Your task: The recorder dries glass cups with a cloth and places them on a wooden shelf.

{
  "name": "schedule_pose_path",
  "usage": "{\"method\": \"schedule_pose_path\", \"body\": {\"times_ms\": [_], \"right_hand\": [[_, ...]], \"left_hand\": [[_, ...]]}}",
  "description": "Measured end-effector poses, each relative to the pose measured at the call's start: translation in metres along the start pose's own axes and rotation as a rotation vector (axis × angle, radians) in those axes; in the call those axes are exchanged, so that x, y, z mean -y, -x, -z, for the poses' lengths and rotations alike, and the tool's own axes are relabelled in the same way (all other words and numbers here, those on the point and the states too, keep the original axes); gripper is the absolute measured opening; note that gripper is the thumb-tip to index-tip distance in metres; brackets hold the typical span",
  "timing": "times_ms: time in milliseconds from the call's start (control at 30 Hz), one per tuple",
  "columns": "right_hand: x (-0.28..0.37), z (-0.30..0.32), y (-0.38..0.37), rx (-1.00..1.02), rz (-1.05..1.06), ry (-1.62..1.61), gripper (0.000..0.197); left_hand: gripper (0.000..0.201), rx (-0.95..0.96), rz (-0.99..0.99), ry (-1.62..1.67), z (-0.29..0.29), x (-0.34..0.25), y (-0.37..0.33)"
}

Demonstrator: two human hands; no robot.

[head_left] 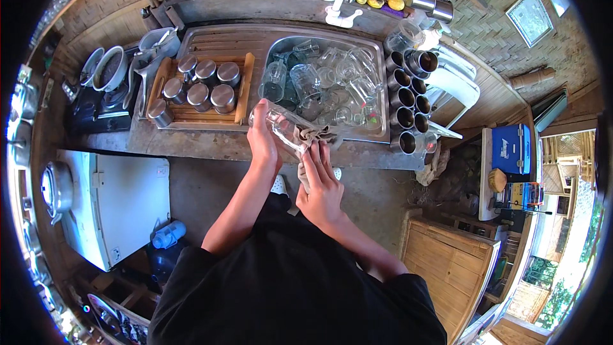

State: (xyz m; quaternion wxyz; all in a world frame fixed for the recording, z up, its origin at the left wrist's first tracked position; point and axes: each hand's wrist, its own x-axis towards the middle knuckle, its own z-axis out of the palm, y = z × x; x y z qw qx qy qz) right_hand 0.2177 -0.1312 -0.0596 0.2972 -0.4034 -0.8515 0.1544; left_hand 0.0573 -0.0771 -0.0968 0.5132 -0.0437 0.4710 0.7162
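A clear drinking glass [280, 122] is tilted in front of me at the sink's near edge. My left hand [262, 144] is wrapped around its left end. At the other end, my right hand [322, 188] grips a crumpled greyish-brown cloth [317, 135] against the glass; part of the cloth hangs below the fingers. Just beyond both hands is a steel sink [385, 99] heaped with clear glasses and glass mugs [306, 83]. To the left of it, a wooden tray [245, 89] carries several upside-down metal cups [205, 71].
A white faucet [345, 0] rises behind the sink. Dark-mouthed metal cups [402, 98] line its right side, near a white folding chair [456, 86]. Pots [110, 69] stand far left. A white fridge [131, 201] and a wooden cabinet [450, 265] flank me.
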Motion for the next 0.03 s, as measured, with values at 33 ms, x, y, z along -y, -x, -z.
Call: {"method": "schedule_pose_path", "body": {"times_ms": [33], "right_hand": [[0.004, 0.0006, 0.0, -0.002, -0.035, -0.037, 0.067]], "left_hand": [[0.051, -0.004, 0.001, -0.005, -0.0037, -0.0021, 0.0076]]}}
